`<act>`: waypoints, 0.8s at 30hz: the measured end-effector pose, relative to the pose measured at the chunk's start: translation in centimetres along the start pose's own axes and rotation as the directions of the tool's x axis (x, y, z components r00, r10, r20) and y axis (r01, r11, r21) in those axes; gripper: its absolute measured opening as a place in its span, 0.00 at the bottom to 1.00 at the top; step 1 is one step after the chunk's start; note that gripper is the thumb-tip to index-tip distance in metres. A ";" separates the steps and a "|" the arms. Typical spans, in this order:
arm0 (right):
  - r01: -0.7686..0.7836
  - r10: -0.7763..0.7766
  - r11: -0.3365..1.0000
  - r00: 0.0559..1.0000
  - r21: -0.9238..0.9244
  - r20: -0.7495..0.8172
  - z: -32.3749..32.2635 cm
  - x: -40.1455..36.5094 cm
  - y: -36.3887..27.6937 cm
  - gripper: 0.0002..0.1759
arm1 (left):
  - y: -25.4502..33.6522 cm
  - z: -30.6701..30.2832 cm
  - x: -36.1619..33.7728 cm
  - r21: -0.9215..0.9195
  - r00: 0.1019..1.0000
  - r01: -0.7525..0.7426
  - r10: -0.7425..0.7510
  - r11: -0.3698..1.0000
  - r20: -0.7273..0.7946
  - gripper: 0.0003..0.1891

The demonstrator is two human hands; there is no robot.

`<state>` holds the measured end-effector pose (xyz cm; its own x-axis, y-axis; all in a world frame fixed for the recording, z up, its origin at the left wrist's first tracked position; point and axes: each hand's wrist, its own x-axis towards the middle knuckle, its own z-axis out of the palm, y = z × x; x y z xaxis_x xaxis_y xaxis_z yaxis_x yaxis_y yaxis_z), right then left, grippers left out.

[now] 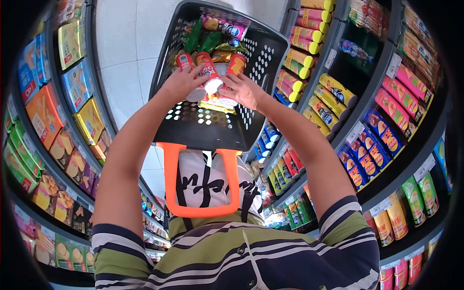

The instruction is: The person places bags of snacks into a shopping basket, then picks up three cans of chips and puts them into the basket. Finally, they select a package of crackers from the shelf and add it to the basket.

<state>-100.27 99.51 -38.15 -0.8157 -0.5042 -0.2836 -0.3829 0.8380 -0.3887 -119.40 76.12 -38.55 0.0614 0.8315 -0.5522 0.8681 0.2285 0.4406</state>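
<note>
In the black shopping basket (212, 137), my left hand (182, 83) lies over a red snack canister (184, 60), fingers curved round its side. My right hand (243, 91) rests on an orange-red canister (237, 63) in the same way, its fingers reaching toward the middle. Between them lies a red-and-white canister (208, 70) with its pale end toward me. Past the hands are green bottle-like items (210, 41), a pink canister (223, 27) and some yellow packages. A yellow packet (216, 107) shows beneath the canisters.
An orange basket handle (203, 211) hangs down against my body. Shelves of boxed snacks (43, 113) stand close on the left. On the right, shelves hold yellow canisters (323, 113) and bagged chips (382, 130). Pale floor tiles (118, 82) run along the aisle.
</note>
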 end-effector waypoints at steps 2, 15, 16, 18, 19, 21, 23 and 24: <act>-0.001 0.001 0.999 1.000 0.041 -0.012 0.8 0.7 0.0 0.21 | -0.2 0.2 0.3 0.081 0.998 0.011 -0.016 0.997 0.064 0.45; -0.266 0.263 0.892 0.963 0.366 0.058 2.0 4.1 -0.6 0.38 | 0.7 -1.3 1.5 -0.081 0.898 0.398 -0.370 0.914 0.237 0.53; -0.315 0.310 0.860 0.947 0.401 0.079 2.1 4.5 -0.9 0.39 | 1.2 -1.6 1.5 -0.127 0.881 0.448 -0.414 0.885 0.228 0.55; -0.368 0.386 0.827 0.921 0.425 0.046 2.4 5.1 -1.3 0.40 | 1.5 -1.2 1.4 -0.175 0.883 0.470 -0.457 0.865 0.109 0.49; -0.409 0.436 0.792 0.898 0.453 0.048 2.4 5.2 -1.8 0.40 | 1.4 -0.3 1.5 -0.187 0.880 0.474 -0.472 0.860 0.060 0.44; -0.548 0.589 0.630 0.799 0.550 0.121 2.5 5.5 -2.4 0.42 | 1.1 1.6 1.4 -0.165 0.893 0.447 -0.450 0.879 0.022 0.35; -0.648 0.642 0.512 0.725 0.564 0.250 1.8 5.8 -2.5 0.49 | 0.8 3.6 0.6 -0.097 0.922 0.387 -0.383 0.917 0.054 0.26; -0.690 0.661 0.454 0.685 0.563 0.306 1.5 6.1 -2.2 0.52 | 0.9 4.0 0.4 -0.093 0.915 0.404 -0.403 0.910 0.034 0.25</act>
<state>-103.72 94.30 -40.37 -0.6794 0.1451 -0.7193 0.6332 0.6112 -0.4748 -116.60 74.61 -41.23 -0.2770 0.6515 -0.7063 0.7691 0.5909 0.2434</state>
